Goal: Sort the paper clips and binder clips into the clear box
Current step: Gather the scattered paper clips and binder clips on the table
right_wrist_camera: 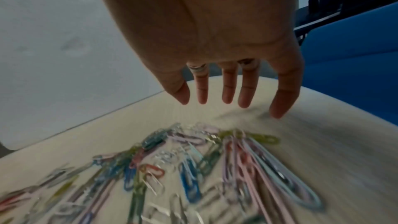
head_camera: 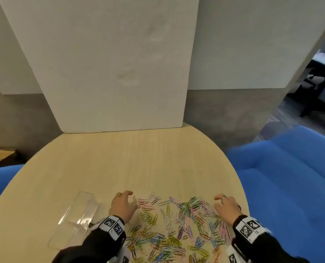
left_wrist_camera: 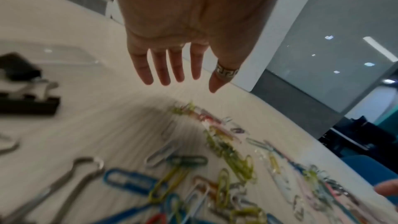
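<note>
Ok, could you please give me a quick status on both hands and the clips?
Left hand open, right hand open, flanking paper clips. Clear box left of pile. Nothing blocking.

Office lounge or meeting nook, as far as I can see.

I see a round light-wood table (head_camera: pixel 131 164) pushed against a white partition panel (head_camera: pixel 104 63), with blue upholstered seats (head_camera: pixel 290 177) on both sides. Grey carpet (head_camera: pixel 224 114) underneath. Through the gap at right I make out dark desks and office chairs (head_camera: pixel 317 86). My left wrist view shows a glass wall (left_wrist_camera: pixel 323 48) reflecting ceiling strip lights. Coloured paper clips (head_camera: pixel 176 224) litter the tabletop: stationery, fits an office.
</note>
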